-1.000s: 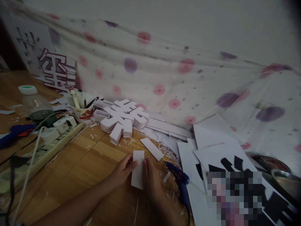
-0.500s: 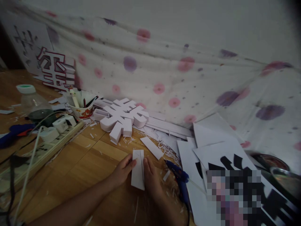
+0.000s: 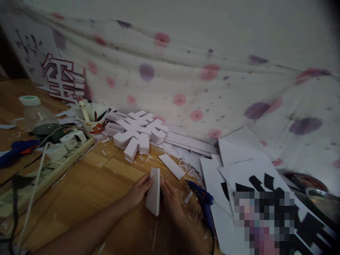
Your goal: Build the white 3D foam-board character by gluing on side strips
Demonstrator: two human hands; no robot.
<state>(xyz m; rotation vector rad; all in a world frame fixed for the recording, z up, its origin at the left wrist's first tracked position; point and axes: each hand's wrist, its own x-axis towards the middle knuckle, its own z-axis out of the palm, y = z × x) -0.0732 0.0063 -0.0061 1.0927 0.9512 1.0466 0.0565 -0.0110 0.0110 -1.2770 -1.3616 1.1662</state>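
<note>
Between my hands a white foam-board strip stands tilted, its thin long edge facing right. My left hand pinches its left side, thumb on the face and fingers behind. My right hand presses its fingers along the right edge; its palm side is partly hidden. Beyond the hands, a white built-up foam-board character lies on the wooden floor. Another flat white strip rests just past my right hand, and a blue glue gun lies to its right.
At left are a power strip with plugs and cables, a bottle and a cup of pens. White sheets, some with black shapes, lie right. A red-edged character leans near the flowered cloth.
Both hands have turned the strip, so its face angles left and its right edge shows. It has folded or narrowed in view. My right hand has shifted slightly left.
</note>
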